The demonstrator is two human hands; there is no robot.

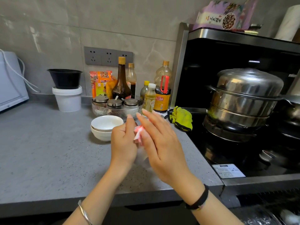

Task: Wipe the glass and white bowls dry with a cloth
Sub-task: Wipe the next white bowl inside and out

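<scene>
Grey speckled counter (48, 143) against a grey tiled wall, black hob (227, 151) adjoining its right edge. We record:

1. White bowls (106, 123): 2, nested, upright, mid-counter toward the back edge, just left of the hands and apart from them.
2. Cloth (138, 134): pink and white, bunched between the 2 hands above the counter's right half.
3. Left hand (123, 143): fingers curled inward beside the cloth; we cannot tell what they clamp on. Silver bangle (84, 211) at the wrist.
4. Right hand (160, 143): fingers straight and slightly spread, palm side against the cloth. Black band (198, 198) at the wrist.
5. Glass bowl: a faint translucent blur shows under the hands; we cannot tell whether this is it.
6. Condiment jars (114, 103): 3, metal-lidded, in a clear dish behind the white bowls.
7. Sauce and oil bottles (121, 82): a cluster along the back edge.
8. White tub (67, 99): back edge, left, with a black bowl (65, 77) on top.
9. Yellow-green rag (181, 119): crumpled at the hob's left edge.
10. Steel steamer pot (243, 98): lidded, on the hob.
</scene>
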